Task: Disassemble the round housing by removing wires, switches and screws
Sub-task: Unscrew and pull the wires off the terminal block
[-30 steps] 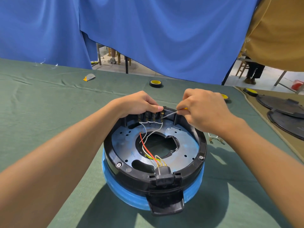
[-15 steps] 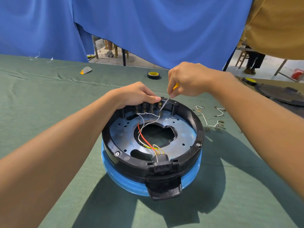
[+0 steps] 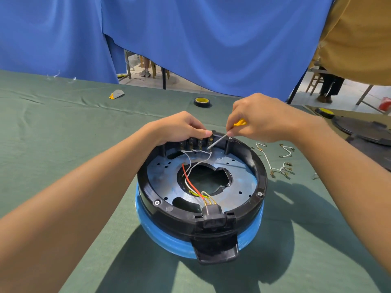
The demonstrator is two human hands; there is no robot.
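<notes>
1. Left hand (image 3: 179,127): fingers curled down over the row of switches (image 3: 195,142) at the far rim of the round housing (image 3: 259,176), gripping them, with one fingertip on the rightmost switch
2. Right hand (image 3: 262,119): closed tight around a screwdriver (image 3: 220,139) with a yellow handle, metal tip touching the terminal under that rightmost switch
3. The housing sits centre frame, a bit low, on the green cloth (image 3: 63,134). White wires (image 3: 190,157) run from the switches into the middle hole, and a red wire (image 3: 189,178) goes to the black plug (image 3: 211,210) at the near rim
4. Versus half a second ago, the right hand has dropped down and right, so the shaft lies flatter. The left hand hasn't budged
5. Loose wires (image 3: 275,163) lie right of the housing, with a tape roll (image 3: 202,101) behind it
6. There's a tiny stamp on the metal plate (image 3: 243,166), too small to read
</notes>
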